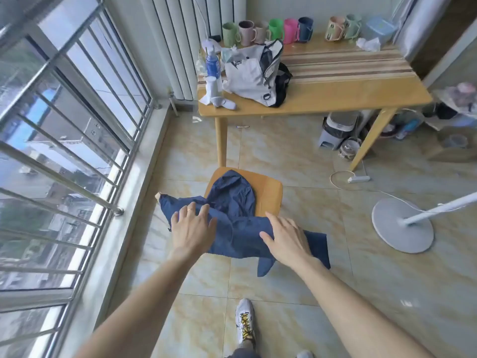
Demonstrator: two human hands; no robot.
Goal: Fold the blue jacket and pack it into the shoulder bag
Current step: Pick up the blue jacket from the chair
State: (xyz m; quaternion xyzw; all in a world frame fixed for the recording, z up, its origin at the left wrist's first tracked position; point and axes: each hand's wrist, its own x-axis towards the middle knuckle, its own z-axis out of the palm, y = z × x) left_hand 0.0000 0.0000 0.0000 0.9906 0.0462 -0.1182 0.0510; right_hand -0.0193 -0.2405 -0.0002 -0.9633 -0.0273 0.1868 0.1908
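The blue jacket lies spread over a small wooden stool, its hood toward the far side and both sleeves hanging past the seat's edges. My left hand rests flat on the jacket's left part, fingers apart. On the right part, my right hand presses down flat with its fingers spread. The white and black shoulder bag stands on the wooden table beyond the stool, apart from both hands.
Several coloured mugs line the table's back edge; a blue bottle and white socks sit at its left end. A fan base and power strip lie on the floor at right. A barred window runs along the left.
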